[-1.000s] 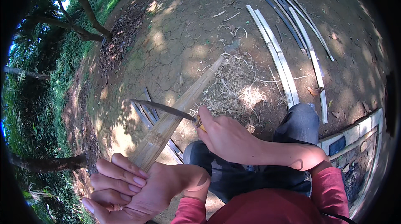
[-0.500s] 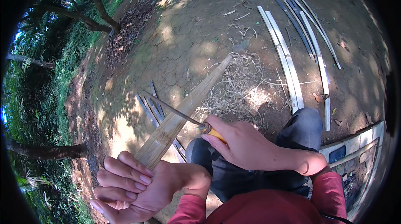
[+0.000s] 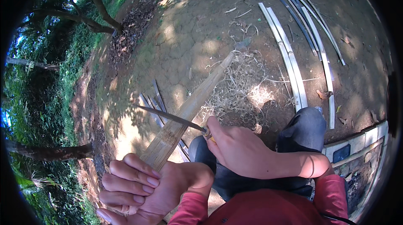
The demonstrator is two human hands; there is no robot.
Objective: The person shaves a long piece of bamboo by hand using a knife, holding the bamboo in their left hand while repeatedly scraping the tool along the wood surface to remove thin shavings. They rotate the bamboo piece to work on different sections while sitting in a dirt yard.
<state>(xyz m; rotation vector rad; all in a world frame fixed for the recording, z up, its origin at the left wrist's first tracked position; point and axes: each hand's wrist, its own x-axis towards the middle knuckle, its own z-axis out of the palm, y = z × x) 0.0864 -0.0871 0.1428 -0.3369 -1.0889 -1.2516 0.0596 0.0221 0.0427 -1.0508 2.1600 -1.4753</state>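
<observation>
Bamboo slat: near end gripped in left hand, fingers curled round it, far end on the dirt. Right hand clenches knife across it. Shavings heaped (much pared); finished strips beside; this slat seemingly unfinished.

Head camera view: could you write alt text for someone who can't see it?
Seen from above, a seated person's left hand grips a long bamboo strip while the right hand lays a knife blade across it. Pale shavings and split slats lie on the bare earth.
</observation>
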